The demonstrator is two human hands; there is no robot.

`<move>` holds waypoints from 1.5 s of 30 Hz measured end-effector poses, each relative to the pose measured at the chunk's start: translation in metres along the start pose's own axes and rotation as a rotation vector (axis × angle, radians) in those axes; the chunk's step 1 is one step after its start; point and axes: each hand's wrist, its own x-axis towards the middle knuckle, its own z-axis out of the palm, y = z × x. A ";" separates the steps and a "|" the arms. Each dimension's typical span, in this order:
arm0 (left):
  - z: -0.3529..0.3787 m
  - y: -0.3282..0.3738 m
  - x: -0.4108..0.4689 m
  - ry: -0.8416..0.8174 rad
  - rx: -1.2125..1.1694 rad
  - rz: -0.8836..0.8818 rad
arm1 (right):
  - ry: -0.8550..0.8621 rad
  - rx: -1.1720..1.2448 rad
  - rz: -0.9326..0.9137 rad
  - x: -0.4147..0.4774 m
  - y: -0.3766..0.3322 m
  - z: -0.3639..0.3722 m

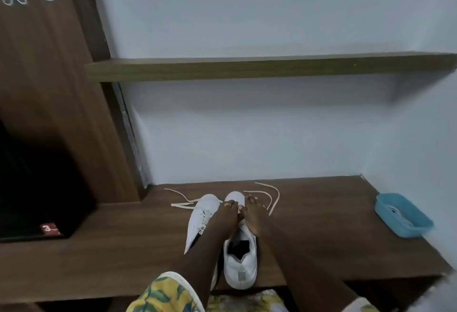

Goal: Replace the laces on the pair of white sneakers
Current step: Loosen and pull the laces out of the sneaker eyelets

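Presently, left hand [228,210]: fingers bent down onto the front eyelet area of the upright sneaker [241,269]; blur hides whether they pinch a lace.
Right hand [252,215]: fingers spread and fairly straight over the same sneaker's toe; no grip visible.
Sneakers, position: both on the wooden desk [333,237], toes to the wall; the upright one has its heel at the near edge, and the tipped sneaker [200,217] lies on its side just beside it.
Laces: one loose lace [180,204] trails left of the toes and another loose lace [274,200] loops to the right.
Blue basket [405,231]: well apart at the right, with pale strips inside, possibly laces.
Risk 1: a firm pull could slide the upright sneaker off the near edge.
Risk 2: old and new laces look alike and could be confused.
Risk 3: a skipped eyelet could go unnoticed under the hands.
Writing: "3" on a red label [49,228] on the dark box at the left; no brand legible on either sneaker.
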 end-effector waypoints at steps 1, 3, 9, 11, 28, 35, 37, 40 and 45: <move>0.004 0.001 0.001 0.039 -0.036 0.001 | -0.006 -0.005 -0.007 0.002 0.002 0.004; 0.004 0.003 -0.001 -0.005 -0.003 -0.094 | -0.006 0.119 0.056 0.007 0.007 0.013; 0.006 0.001 -0.007 -0.187 -0.195 -0.396 | 0.169 0.082 0.170 -0.014 0.012 0.008; 0.008 0.002 -0.009 -0.178 -0.232 -0.432 | 0.179 0.075 0.152 -0.014 0.011 0.012; 0.009 0.009 -0.012 -0.064 -0.326 -0.580 | 0.131 0.397 0.117 -0.005 0.002 0.018; 0.011 0.008 -0.011 -0.083 -0.329 -0.592 | 0.134 0.445 0.094 0.004 0.007 0.026; 0.011 0.009 -0.010 -0.104 -0.322 -0.602 | 0.129 0.451 0.082 0.005 0.008 0.026; 0.010 0.009 -0.010 -0.121 -0.310 -0.607 | 0.114 0.448 0.080 0.008 0.009 0.029; 0.013 0.008 -0.014 -0.112 -0.302 -0.579 | 0.081 0.618 0.177 0.010 0.014 0.031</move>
